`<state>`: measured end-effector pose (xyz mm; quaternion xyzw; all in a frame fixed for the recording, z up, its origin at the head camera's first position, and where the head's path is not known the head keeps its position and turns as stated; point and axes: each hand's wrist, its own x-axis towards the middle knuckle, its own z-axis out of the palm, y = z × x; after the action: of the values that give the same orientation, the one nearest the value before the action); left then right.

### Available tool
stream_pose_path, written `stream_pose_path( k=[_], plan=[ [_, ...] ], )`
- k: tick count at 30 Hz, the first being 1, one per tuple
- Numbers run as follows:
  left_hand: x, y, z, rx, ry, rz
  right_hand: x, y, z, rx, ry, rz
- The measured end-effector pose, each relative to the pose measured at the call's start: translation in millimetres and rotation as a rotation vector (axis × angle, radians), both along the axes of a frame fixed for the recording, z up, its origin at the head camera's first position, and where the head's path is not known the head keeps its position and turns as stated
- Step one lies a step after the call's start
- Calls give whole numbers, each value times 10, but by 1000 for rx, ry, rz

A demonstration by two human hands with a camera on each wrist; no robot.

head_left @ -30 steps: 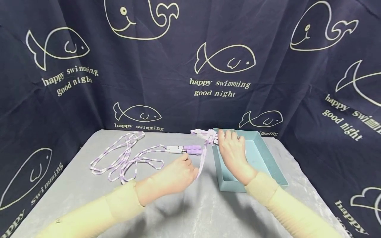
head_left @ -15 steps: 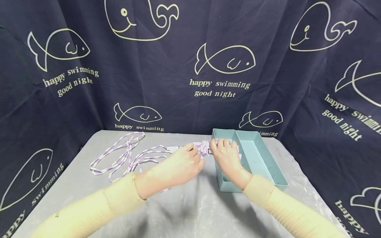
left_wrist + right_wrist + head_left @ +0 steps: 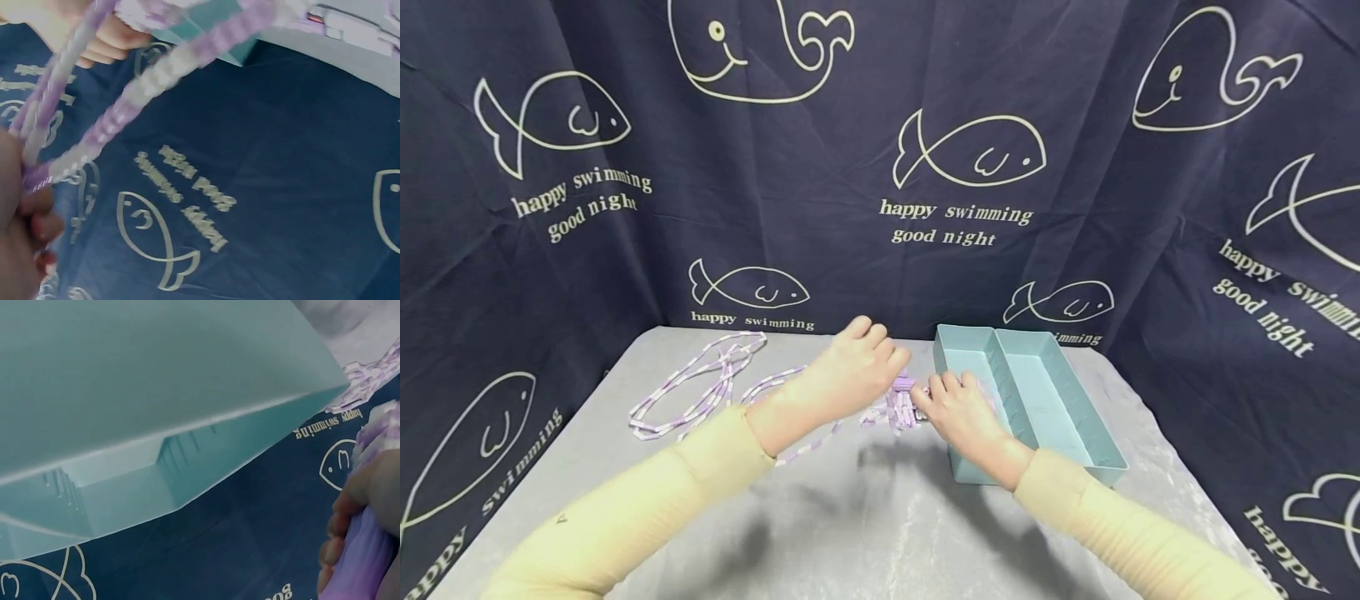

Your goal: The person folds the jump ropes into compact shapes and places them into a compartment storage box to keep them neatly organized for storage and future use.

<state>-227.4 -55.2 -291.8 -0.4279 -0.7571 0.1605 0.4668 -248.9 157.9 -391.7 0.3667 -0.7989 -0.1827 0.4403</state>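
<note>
A purple-and-white beaded jump rope [image 3: 902,408] is bunched round its own handles between my two hands. My right hand [image 3: 958,412] grips the purple handles [image 3: 362,556], its fingers curled round them in the right wrist view. Up and to the left, my left hand [image 3: 857,367] holds the free part of the rope; taut beaded strands [image 3: 150,81] run from its fingers toward the bundle. Left of my hands, a second beaded jump rope [image 3: 655,408] lies in loose loops. In the head view, my left hand and forearm hide its handles.
A teal box [image 3: 1086,400] with two long compartments stands just right of and behind my right hand. The grey cloth-covered table [image 3: 895,533] extends in front of my hands. A dark blue curtain [image 3: 820,208] with fish drawings hangs round the back and sides.
My left hand has risen from low over the table to farther back, drawing the strand along. The right hand has come down and slightly left with the handles. The box stays put.
</note>
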Motion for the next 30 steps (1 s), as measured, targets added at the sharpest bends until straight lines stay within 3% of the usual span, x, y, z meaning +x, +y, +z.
stream_pose_path(
  k=[4, 7, 16, 23, 30],
  plan=[
    [-135, -16, -18, 136, 99, 22, -12, 1, 34, 35, 5, 73],
    [-201, -17, -29, 166, 116, 30, -4, -16, 74, 70, 8, 128],
    [-370, 12, -51, 195, 114, 47, 87, -60, 149, 237, -109, 231],
    [-511, -29, -175, 188, 114, 26, 126, -52, 177, 325, -55, 327],
    [-668, -177, -301, 193, 58, 45, 198, -27, 352, 335, -41, 374]
  ],
)
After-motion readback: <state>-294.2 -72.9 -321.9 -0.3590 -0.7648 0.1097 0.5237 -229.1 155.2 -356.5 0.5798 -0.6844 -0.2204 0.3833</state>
